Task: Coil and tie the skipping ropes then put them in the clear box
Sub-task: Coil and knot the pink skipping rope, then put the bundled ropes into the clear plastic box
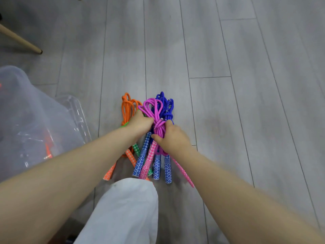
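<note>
Several coiled skipping ropes lie bunched on the grey floor: an orange rope (127,108), a pink rope (150,107), a blue rope (166,107) and a green one mostly hidden. Their patterned handles (156,164) point toward me. My left hand (139,123) grips the bundle from the left, over the orange and pink cords. My right hand (173,140) grips it from the right, fingers curled round the pink cord at its tied middle. The clear box (35,124) stands to the left, with something orange inside.
A clear lid or box edge (77,111) leans beside the box. A wooden chair leg (21,40) slants down at the far left. My knee in white trousers (126,208) is in the foreground below the handles. Grey plank floor surrounds the ropes.
</note>
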A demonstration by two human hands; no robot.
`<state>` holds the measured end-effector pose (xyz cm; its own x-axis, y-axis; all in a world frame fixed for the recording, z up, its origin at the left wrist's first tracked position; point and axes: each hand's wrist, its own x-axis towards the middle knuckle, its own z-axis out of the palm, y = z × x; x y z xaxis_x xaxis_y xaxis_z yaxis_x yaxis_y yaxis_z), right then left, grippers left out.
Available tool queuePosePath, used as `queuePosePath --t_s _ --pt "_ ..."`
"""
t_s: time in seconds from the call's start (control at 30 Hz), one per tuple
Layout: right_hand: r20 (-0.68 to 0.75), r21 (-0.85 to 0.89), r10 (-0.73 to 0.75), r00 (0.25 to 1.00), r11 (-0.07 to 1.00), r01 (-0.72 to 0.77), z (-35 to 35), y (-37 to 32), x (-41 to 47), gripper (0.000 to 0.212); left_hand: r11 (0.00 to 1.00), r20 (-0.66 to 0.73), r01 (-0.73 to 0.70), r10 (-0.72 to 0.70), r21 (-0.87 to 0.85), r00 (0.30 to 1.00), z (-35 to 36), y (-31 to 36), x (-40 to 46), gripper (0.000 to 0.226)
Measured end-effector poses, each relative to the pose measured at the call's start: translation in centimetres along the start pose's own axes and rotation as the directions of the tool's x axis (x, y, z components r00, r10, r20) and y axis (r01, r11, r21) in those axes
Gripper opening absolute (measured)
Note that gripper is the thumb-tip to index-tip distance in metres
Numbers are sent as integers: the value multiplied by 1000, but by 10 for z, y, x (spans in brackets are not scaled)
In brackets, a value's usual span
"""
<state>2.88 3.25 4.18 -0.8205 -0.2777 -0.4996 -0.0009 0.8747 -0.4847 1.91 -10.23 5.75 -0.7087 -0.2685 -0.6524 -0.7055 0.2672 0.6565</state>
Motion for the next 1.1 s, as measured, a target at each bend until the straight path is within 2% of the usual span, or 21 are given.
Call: queuePosePath --t_s 0.1,0.17,0.33,0.47,0.53,0.63,0.73,0.8,0.93,1.03,1.1 --pt "14 36 41 999 998 -41 0 4 -3 58 997 42 -4 1 77 999 -3 3 -13 24" --pt "2 15 50 999 999 -50 -3 6 -9 59 991 66 -6 -3 134 998 -6 3 -19 16" --pt "-52 38 16 999 999 -14 -13 5 -29 56 936 106 -82 48 343 993 -22 16 -42 19" --pt "-87 58 -67 994 996 72 -32 -17 -43 46 852 90 -233 216 468 972 -44 33 -70 44" --pt "-79 83 -119 990 989 125 -42 -32 -49 43 795 50 -294 317 530 947 -56 34 -86 49" --pt "-80 166 -194 978 964 205 -53 -62 -61 40 720 -5 -393 482 572 876 -79 25 -113 47" --pt "-69 229 -306 950 922 313 -55 -104 -75 37 630 -37 -455 610 629 792 -112 3 -141 59" --pt "-64 197 -445 893 872 448 -47 -131 -82 38 629 -73 -415 602 658 795 -138 -19 -161 64" --pt "17 -58 -719 695 693 719 -25 -170 -95 45 710 -135 -292 479 641 867 -182 -73 -198 71" --pt "184 -231 -786 590 549 803 -13 -185 -110 50 758 -148 -210 374 617 916 -205 -112 -221 65" --pt "300 -318 -791 533 444 838 -6 -188 -115 54 752 -132 -157 309 640 942 -214 -137 -231 77"
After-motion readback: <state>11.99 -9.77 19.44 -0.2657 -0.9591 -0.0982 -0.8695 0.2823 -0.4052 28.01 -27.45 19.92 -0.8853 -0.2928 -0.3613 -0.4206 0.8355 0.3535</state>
